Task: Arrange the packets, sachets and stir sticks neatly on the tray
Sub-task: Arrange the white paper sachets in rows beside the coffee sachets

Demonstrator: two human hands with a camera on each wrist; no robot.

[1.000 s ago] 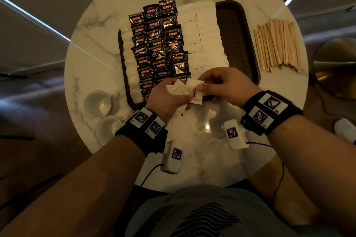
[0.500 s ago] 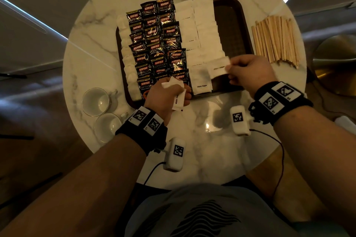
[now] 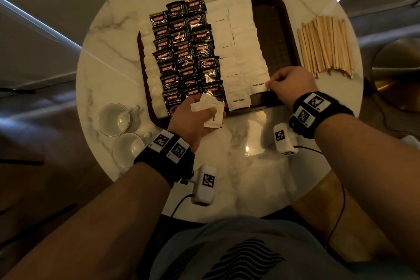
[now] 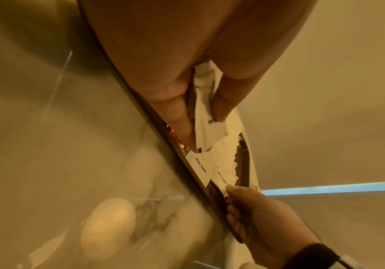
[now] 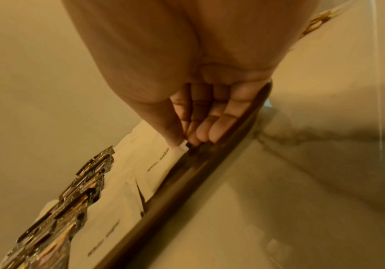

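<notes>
A dark brown tray [image 3: 276,29] holds rows of black coffee packets [image 3: 184,52] and white sugar sachets [image 3: 241,36]. My right hand [image 3: 271,85] pinches the corner of one sugar sachet [image 3: 259,85] that lies flat at the near end of the right sachet row; thumb and forefinger meet on the sachet corner [image 5: 183,145]. My left hand [image 3: 209,109] hovers over the tray's near rim and grips a small bunch of sachets [image 4: 202,109] between thumb and fingers. Wooden stir sticks [image 3: 327,45] lie on the table, right of the tray.
Two glass cups [image 3: 113,119] [image 3: 128,150] stand at the front left of the round marble table [image 3: 250,154]. A bare strip of tray runs along its right side. A brass-coloured round object [image 3: 397,70] sits off the table to the right.
My right hand drew one sachet from the bunch in my left hand, carried it right and lowered it onto the near end of the right row. The left hand barely moved.
</notes>
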